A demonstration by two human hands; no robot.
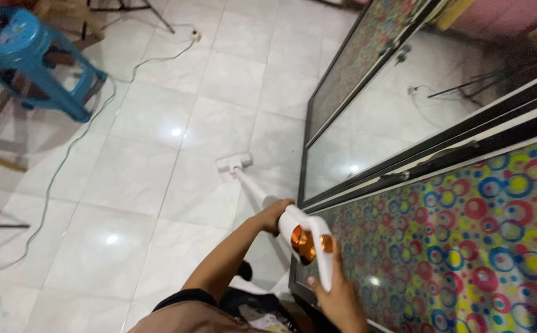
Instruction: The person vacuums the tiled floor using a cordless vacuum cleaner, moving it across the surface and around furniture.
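Both hands' grip (308, 259) on white stick vacuum (262, 197)

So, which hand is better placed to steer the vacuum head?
Probably the left hand: it grips the vacuum at the front, nearer the head. The right hand holds its rear end.

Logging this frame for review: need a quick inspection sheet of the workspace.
Surface: glossy white tiled floor, light glare spots.
Job's things: white stick vacuum with orange body, floor head flat on the tiles beside the cabinet.
Clutter: blue plastic stool at far left.
Grippers: left hand wraps the tube; right hand holds the handle, fingers closed.
Cables: thin white cord snakes across the floor to a plug at top.
Surroundings: mirrored cabinet doors; panel with coloured circles; dark stand legs at top.
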